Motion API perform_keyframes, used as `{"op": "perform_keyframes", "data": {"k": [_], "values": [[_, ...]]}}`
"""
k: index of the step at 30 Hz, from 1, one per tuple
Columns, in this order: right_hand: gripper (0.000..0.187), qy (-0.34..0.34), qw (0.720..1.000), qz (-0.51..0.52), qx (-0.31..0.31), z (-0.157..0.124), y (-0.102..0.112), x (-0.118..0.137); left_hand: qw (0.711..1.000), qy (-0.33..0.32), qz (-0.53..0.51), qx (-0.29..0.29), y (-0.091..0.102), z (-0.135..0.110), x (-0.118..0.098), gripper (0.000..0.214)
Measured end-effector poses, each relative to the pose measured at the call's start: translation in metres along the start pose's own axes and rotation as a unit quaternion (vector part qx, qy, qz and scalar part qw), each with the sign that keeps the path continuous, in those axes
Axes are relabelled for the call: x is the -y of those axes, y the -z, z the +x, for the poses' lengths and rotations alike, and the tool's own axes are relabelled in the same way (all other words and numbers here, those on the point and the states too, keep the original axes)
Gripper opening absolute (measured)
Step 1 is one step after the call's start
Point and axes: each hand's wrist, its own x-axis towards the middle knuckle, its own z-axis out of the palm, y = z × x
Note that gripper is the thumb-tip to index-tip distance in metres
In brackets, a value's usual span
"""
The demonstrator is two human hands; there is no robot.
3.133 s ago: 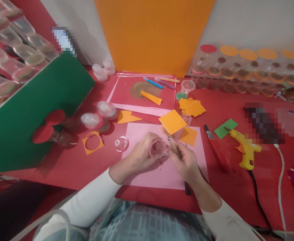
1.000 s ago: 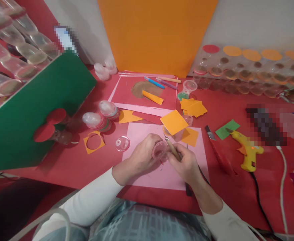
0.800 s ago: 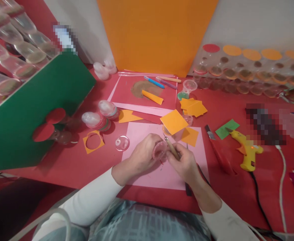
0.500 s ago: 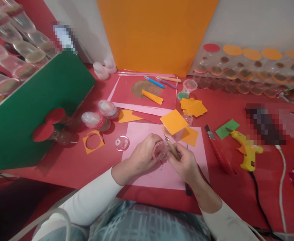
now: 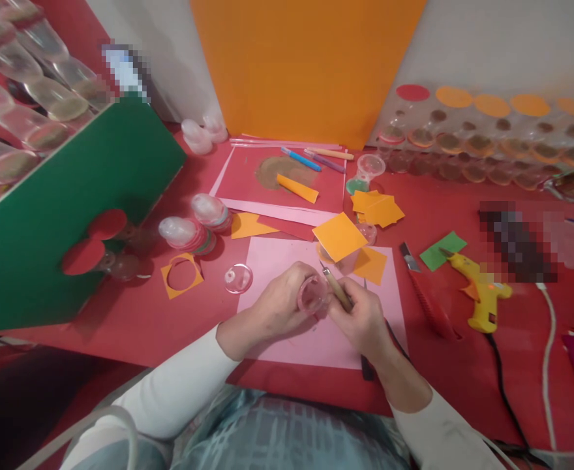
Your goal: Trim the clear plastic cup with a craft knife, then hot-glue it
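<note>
In my left hand [image 5: 280, 303] is a small clear plastic cup [image 5: 313, 295], its round opening tilted up toward me. My right hand [image 5: 360, 316] grips a craft knife [image 5: 336, 288] with a wooden-coloured handle and a thin pointed tip. The fingers of that hand come up against the cup's right side, and the knife tip points up and away beside the rim. Both hands are over a pink sheet of paper [image 5: 277, 261]. Just beyond them, an orange square card [image 5: 340, 236] rests on another clear cup. A clear round lid [image 5: 239, 279] lies left of my left hand.
To the right are a red box cutter [image 5: 428, 297] and a yellow glue gun [image 5: 485, 290] with a black cord. Stacked clear cups [image 5: 186, 235] and an orange card with a round hole [image 5: 182, 275] are on the left, near a green board [image 5: 86, 215]. Orange cards [image 5: 379, 207] lie behind.
Almost nothing differs. Both hands keep their hold on the cup and the craft knife, with only a very slight shift of the cup and the view.
</note>
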Motion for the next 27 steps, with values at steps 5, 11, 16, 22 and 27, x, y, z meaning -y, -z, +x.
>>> {"op": "perform_keyframes", "data": {"k": [5,11,16,22,27], "values": [[0.014,-0.041,0.998,0.046,0.027,0.0005,0.0027,-0.0006,0.998,0.051,-0.029,-0.018,-0.0005,0.0009,-0.0038,0.03],[0.009,-0.052,0.993,0.09,0.054,-0.0002,0.004,0.0033,0.996,0.071,-0.05,-0.028,-0.0005,0.0003,-0.0026,0.028],[0.013,-0.064,0.996,0.057,0.039,-0.0005,0.0024,0.0016,0.998,0.046,-0.026,-0.018,-0.0006,0.0003,-0.0002,0.03],[0.016,-0.058,0.997,0.04,0.031,-0.0003,0.0005,-0.0006,0.999,0.033,-0.005,-0.008,-0.0007,0.0009,-0.0016,0.023],[0.014,-0.055,0.998,0.027,0.033,-0.0001,0.0009,-0.0006,0.999,0.03,0.035,0.011,0.0003,0.0038,-0.0086,0.009]]}}
